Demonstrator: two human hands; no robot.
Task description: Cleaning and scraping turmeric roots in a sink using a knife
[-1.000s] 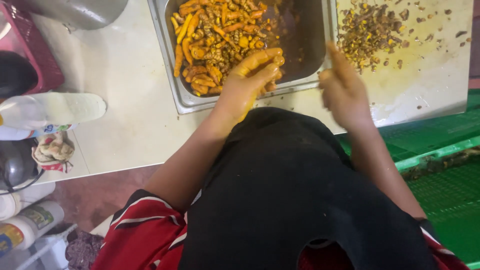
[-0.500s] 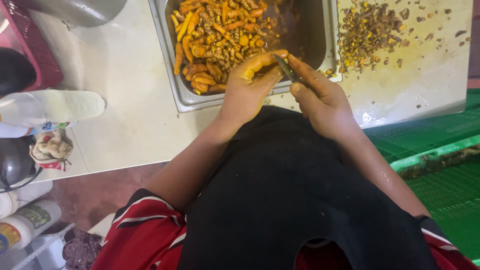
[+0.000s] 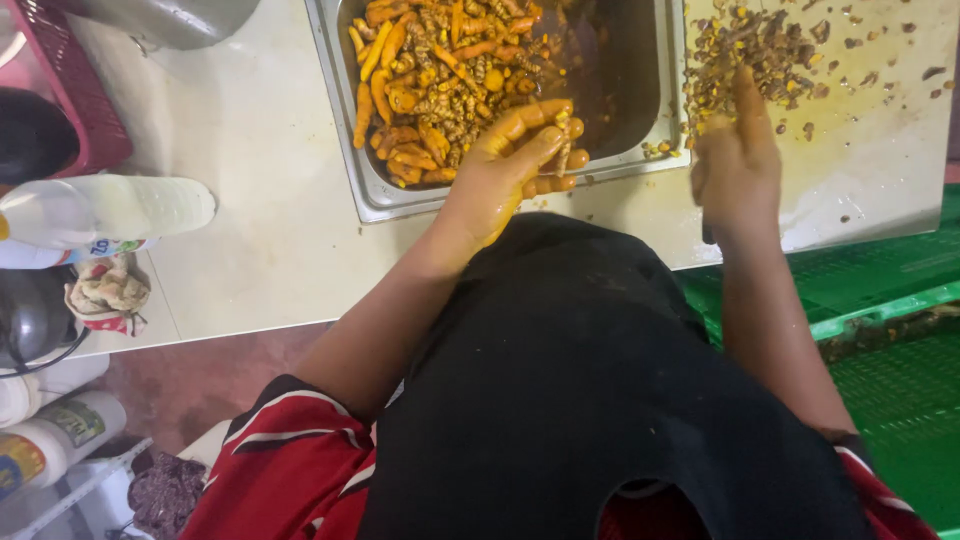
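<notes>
Orange-stained left hand (image 3: pixel 500 170) cupping turmeric roots (image 3: pixel 440 70) at tray (image 3: pixel 380 200) edge, 12 o'clock. Right hand (image 3: pixel 738 160) over peel scraps (image 3: pixel 760 50) at 1 o'clock, blurred fingers, can't tell grip. Best grabbing few roots, keeping scraps separate.

Surface: pale counter (image 3: pixel 250 240), stained yellow near the front edge.
Centre back: steel tray (image 3: pixel 380 200) on the counter, holding orange-yellow roots (image 3: pixel 430 80) at its left side.
Right: heap of brown peelings (image 3: pixel 760 55) directly on the counter, loose bits scattered around it.
Back left: grey metal vessel (image 3: pixel 190 18), partly out of view.
Far left: red basket (image 3: pixel 75 100); white bottle (image 3: pixel 110 208) lying on its side at the counter's edge.
</notes>
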